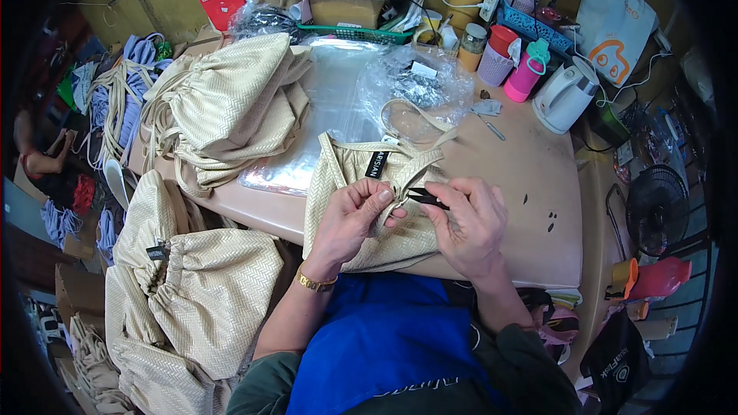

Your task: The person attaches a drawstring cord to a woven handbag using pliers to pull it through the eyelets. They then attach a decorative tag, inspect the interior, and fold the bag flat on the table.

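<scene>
A cream herringbone-woven bag [346, 246] lies at the table's front edge, with a black label [376, 164] inside and a strap loop [421, 135] toward the back. My left hand [355, 219] pinches the bag's strap and fabric at its middle. Just right of it, my right hand [469, 227] grips small black snips [423, 198], whose points are at the pinched spot. Whether the blades touch thread or fabric is too small to tell.
Cream bags pile at back left [215, 100] and lower left [200, 292]. Behind are plastic sheets [307, 77], a bundled plastic bag [419, 77], a white kettle [561, 100] and cups [523, 77]. A fan [656, 211] stands right; a person [50, 154] sits far left.
</scene>
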{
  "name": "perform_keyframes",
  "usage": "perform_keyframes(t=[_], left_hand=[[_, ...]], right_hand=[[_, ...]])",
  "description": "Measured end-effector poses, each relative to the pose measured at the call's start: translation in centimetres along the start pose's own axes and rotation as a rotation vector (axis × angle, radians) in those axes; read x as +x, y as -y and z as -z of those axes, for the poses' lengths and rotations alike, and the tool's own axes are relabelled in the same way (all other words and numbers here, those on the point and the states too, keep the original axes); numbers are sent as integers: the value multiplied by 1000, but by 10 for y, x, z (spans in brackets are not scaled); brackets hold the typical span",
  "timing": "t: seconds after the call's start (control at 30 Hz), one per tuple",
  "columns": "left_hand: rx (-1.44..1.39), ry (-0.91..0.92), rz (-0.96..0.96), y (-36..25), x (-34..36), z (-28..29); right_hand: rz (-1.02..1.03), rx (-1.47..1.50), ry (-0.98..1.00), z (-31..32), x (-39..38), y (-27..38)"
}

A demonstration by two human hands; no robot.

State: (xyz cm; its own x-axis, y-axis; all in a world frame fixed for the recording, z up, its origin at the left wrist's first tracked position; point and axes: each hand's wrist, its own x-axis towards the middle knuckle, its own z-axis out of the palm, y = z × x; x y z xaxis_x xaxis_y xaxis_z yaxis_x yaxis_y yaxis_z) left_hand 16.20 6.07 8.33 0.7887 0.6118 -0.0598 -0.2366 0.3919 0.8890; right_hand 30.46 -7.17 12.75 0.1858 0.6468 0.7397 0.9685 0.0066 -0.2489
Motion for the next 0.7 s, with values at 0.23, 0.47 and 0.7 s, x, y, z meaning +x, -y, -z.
perform_keyframes(t=[0.23,0.47,0.7], left_hand=[[-19,21,-26,-3,0,0],[1,1,-137,-2,-4,-11],[-38,-5,-87,-5,-8,-15]], right_hand=[[45,18,-87,-16,-4,-2],[31,70,-247,-30,-7,-6],[-13,185,-300,-44,-16,-18]])
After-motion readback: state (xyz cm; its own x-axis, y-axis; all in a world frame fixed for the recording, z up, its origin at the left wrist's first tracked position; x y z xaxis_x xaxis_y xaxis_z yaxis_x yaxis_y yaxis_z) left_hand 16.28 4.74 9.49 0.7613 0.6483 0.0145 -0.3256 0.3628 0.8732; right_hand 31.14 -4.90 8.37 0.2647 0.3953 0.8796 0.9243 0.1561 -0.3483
